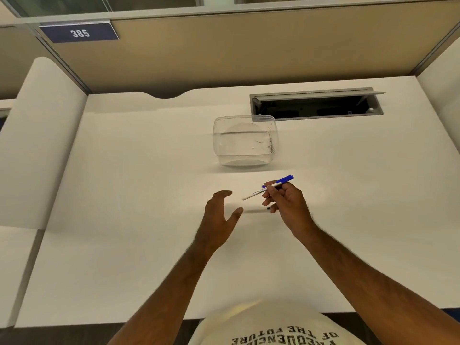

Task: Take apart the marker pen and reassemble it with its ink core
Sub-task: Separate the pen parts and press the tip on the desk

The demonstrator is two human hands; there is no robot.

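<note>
A marker pen with a white barrel and a blue cap is held above the white desk, cap end pointing up to the right, white end pointing down to the left. My right hand grips it around the middle, near the cap. A small dark piece shows under the right fingers; I cannot tell what it is. My left hand hovers just left of the pen's white end, fingers apart and curved, holding nothing and not touching the pen.
A clear plastic container stands on the desk behind the hands. Behind it, an open grey cable hatch is set into the desk. Beige partition walls close off the back and sides.
</note>
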